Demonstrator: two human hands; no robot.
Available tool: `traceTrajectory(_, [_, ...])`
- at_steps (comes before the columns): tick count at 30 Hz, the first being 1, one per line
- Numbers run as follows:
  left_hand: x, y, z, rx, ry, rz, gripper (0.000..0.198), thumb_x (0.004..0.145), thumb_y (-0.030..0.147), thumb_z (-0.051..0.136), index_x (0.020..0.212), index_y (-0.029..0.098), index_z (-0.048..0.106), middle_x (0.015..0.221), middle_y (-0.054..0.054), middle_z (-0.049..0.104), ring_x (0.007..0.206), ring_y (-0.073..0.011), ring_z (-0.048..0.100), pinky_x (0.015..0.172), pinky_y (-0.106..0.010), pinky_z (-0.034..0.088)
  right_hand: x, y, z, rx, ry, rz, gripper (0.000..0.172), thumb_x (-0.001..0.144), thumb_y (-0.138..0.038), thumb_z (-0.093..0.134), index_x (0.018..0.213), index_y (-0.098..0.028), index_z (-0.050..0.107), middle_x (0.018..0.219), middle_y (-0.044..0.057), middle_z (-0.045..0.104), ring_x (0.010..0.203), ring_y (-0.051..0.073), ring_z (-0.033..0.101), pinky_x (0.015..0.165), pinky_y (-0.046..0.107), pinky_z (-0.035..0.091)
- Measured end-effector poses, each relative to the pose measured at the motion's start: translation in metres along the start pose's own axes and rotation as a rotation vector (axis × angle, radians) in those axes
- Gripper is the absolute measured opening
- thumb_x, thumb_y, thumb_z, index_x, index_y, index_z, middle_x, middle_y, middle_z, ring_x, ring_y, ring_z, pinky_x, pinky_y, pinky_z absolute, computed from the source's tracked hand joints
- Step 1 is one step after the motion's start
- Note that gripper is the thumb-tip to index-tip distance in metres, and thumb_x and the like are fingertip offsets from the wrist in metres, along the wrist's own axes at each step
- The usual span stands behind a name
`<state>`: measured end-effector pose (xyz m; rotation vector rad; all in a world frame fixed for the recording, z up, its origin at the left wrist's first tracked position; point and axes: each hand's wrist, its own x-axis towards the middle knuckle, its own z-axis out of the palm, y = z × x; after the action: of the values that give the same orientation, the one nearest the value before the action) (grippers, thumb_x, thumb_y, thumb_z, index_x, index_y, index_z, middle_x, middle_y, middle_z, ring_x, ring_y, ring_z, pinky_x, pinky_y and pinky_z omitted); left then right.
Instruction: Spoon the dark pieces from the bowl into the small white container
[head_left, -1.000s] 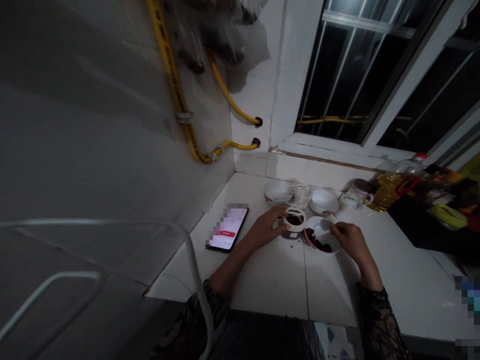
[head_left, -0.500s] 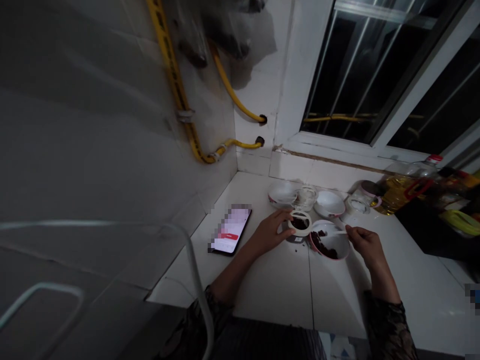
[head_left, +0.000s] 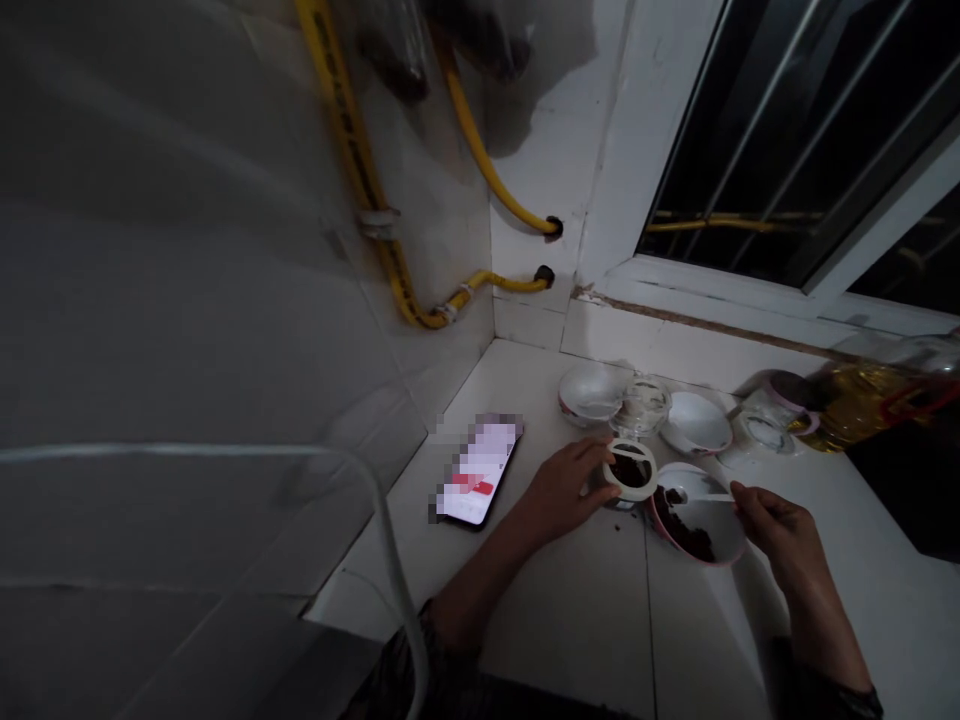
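My left hand is closed around the side of a small jar with a pale rim and dark contents. Between the fingers of my right hand is the handle of a white spoon. The spoon's head reaches into a white bowl with a pinkish rim, just right of the jar. Dark, crumbly stuff lies along the bowl's left and lower side. What exactly it is I cannot tell. A few dark crumbs lie on the counter below the jar.
Behind the jar stand two white bowls with a clear glass container between them. A lit phone lies at left. An oil bottle and a jar are at right. A pale metal bar crosses the lower left foreground.
The view has shifted, so everything sits further right in the picture. My left hand still grips the jar and my right hand still holds the spoon in the bowl.
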<state>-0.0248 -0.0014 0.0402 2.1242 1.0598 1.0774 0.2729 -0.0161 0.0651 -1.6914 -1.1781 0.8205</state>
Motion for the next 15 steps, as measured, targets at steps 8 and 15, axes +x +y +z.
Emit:
traceTrajectory(8, [0.001, -0.001, -0.001, 0.019, -0.012, -0.017, 0.024, 0.09, 0.03, 0.068, 0.111, 0.021, 0.061, 0.141, -0.013, 0.06, 0.128, -0.027, 0.06, 0.106, -0.043, 0.049, -0.004, -0.001, -0.002, 0.014, 0.036, 0.081, 0.052, 0.056, -0.068, 0.08, 0.057, -0.018, 0.064, 0.054, 0.001, 0.055, 0.048, 0.012, 0.045, 0.043, 0.024, 0.039])
traceTrajectory(15, [0.001, 0.0, -0.001, 0.035, -0.019, -0.026, 0.025, 0.091, 0.032, 0.066, 0.114, 0.021, 0.062, 0.142, -0.014, 0.06, 0.129, -0.0275, 0.059, 0.107, -0.044, 0.049, -0.009, -0.001, -0.003, -0.028, 0.054, 0.114, 0.051, 0.062, -0.067, 0.078, 0.063, -0.018, 0.066, 0.058, 0.002, 0.058, 0.052, 0.013, 0.048, 0.044, 0.023, 0.041])
